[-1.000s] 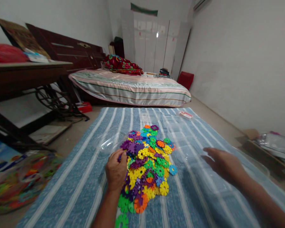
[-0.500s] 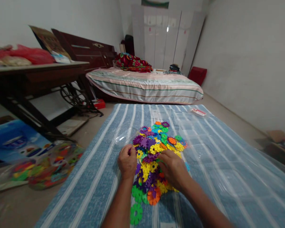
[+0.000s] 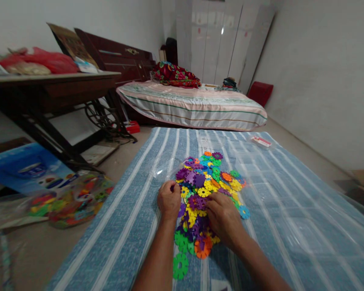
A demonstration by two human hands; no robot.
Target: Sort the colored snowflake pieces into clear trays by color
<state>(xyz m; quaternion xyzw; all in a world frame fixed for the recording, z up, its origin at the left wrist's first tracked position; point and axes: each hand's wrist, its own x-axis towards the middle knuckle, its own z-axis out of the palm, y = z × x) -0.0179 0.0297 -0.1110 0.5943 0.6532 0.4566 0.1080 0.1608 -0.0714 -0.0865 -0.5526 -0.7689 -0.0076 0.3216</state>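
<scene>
A heap of notched plastic flower discs in purple, yellow, green, orange and blue lies on the striped cloth. At its left edge my left hand is closed, with a bit of a purple notched disc showing between thumb and fingers. My right hand reaches onto the heap's right side, its fingers bent together. Its fingertips touch the heap beside some purple discs; whatever they pinch is hidden. Nearest to me lies a green disc, and a blue disc sits right of my right hand.
Clear plastic packaging spreads over the right of the striped cloth. A small red-and-white packet lies at the far right corner. On the floor at left is a clear bag of colourful pieces. A bed stands beyond.
The whole view has shifted a little, so things appear further right. My right hand has drawn slightly, uncovering the blue disc beside it. My left hand stays closed at the heap's left edge.
</scene>
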